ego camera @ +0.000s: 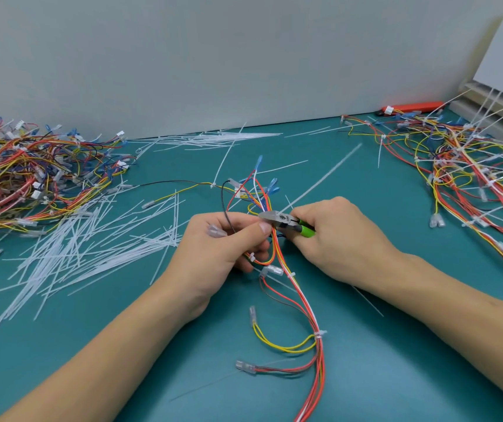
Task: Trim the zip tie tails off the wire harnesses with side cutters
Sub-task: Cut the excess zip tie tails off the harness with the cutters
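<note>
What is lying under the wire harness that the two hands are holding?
Under the wire harness lies the teal table mat, with a few cut zip tie tails on it. Whatever lies beneath the hands themselves is covered.

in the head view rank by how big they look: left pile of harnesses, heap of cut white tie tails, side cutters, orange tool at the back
1. heap of cut tie tails and left harness pile: too alike to rank
2. orange tool, farther off, so unsure
3. side cutters, partly hidden by the right hand

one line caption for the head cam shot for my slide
Left hand holds a wire harness while right hand sets green-handled side cutters to a zip tie tail.
</note>
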Tool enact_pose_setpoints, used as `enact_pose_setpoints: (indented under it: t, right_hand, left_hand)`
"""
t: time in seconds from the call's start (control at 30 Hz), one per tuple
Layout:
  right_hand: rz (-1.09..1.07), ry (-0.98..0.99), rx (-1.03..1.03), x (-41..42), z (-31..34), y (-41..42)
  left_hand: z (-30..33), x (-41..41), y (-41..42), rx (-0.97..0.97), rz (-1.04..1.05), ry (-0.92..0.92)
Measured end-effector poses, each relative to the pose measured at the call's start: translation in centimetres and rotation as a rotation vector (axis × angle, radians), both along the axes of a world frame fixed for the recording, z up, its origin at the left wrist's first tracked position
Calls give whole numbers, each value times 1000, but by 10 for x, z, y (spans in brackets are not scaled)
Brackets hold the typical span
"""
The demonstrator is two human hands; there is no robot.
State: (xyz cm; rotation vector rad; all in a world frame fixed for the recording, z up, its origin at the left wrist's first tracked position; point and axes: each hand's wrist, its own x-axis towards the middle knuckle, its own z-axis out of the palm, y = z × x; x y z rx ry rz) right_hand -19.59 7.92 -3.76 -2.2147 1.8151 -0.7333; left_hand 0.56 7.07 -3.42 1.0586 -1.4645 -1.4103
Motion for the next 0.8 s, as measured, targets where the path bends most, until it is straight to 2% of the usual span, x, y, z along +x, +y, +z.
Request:
enact_pose_setpoints:
  t: [0.07, 0.33, 0.8]
  right_hand:
    - [-9, -1, -23, 0, -2, 2]
    - [12, -206, -120, -2, -6, 2]
    - [24, -138, 2, -2, -5, 3]
  left_hand:
    - [2, 0, 1, 2, 4, 3]
    - [3, 0, 1, 25, 19, 2]
    - [-1, 0, 0, -8, -5, 2]
